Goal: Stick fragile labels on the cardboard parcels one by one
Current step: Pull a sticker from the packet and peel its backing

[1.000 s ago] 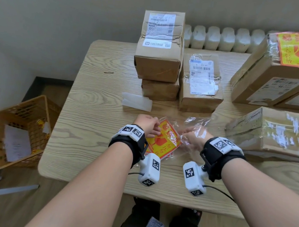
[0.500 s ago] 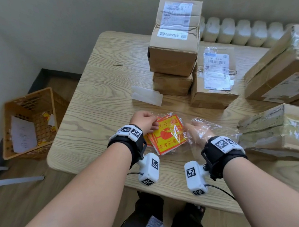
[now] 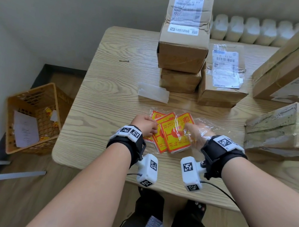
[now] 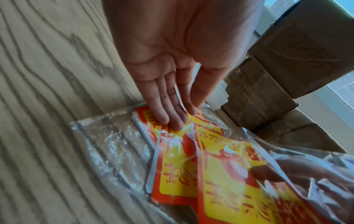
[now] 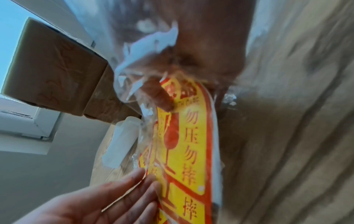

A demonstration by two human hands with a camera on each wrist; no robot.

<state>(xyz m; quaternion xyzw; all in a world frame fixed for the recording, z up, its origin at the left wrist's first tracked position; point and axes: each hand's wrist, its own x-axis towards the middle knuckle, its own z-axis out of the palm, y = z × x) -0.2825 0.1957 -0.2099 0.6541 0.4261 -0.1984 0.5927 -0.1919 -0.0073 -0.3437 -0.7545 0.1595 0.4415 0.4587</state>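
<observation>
The pale wooden table (image 3: 111,83) carried brown cardboard parcels (image 3: 182,59) well beyond both hands. Between the hands lay the clear plastic bag (image 4: 114,144) of yellow-and-red fragile labels (image 3: 175,135), their long axis slanting away. The left hand (image 3: 144,125) pressed flat, straight fingers on the bag; the right hand (image 3: 197,135), inside the bag, pinched the nearest label, probably to draw it out rightward.
</observation>
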